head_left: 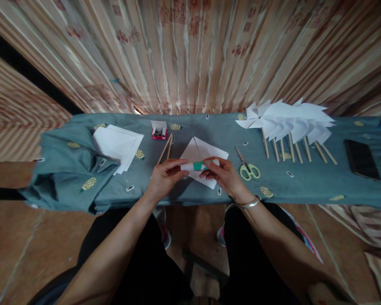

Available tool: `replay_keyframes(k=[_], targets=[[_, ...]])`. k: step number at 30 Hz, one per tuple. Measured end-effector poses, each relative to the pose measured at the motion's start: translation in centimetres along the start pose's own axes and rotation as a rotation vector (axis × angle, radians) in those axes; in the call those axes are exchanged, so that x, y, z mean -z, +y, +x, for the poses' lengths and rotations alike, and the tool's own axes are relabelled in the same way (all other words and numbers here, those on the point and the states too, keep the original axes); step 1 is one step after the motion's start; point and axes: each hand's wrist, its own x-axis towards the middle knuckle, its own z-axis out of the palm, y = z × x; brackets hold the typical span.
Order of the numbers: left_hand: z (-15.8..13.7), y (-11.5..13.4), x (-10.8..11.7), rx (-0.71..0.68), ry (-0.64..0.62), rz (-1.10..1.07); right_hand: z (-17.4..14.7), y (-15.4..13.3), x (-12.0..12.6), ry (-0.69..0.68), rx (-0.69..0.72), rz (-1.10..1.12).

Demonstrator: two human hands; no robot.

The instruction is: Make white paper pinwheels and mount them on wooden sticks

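Both my left hand (167,177) and right hand (222,176) pinch a glue stick (197,166) over slit paper (204,151) near the table (305,186)'s front edge; a level grip seems wisest.

We've got a long table under grey-green pineapple-print cloth (206,129) across mid-frame. Left: white paper sheets (116,142). Left of centre: open red-and-white box (159,131), slim wooden sticks (165,149). Centre: slit white paper square (192,148). Right: green-handled scissors (249,171), white paper pinwheels (292,120), black phone (362,159).
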Motion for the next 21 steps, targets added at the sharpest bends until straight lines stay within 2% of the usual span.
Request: replay_keyframes(k=[8,12,14,16,19,21], targets=[[-0.5,0.0,-0.1,-0.015,-0.02,0.047,-0.2,0.9,-1.2,-0.05,-0.021,-0.051],[-0.4,0.3,0.9,0.005,0.014,0.058,-0.2,0.8,-0.8,-0.079,0.08,-0.186],[0.1,0.4,2.3,0.013,0.1,0.063,0.0,0.4,0.3,-0.036,0.165,-0.266],[0.6,0.3,4.3,-0.025,0.268,0.097,0.2,0.0,1.9,0.049,0.266,-0.399],[1.2,-0.5,7.4,-0.021,0.457,0.207,0.2,-0.6,4.3,0.15,0.413,-0.786],[1.2,-1.4,9.1,0.012,0.472,0.318,-0.2,-0.7,5.4,0.135,0.469,-1.033]])
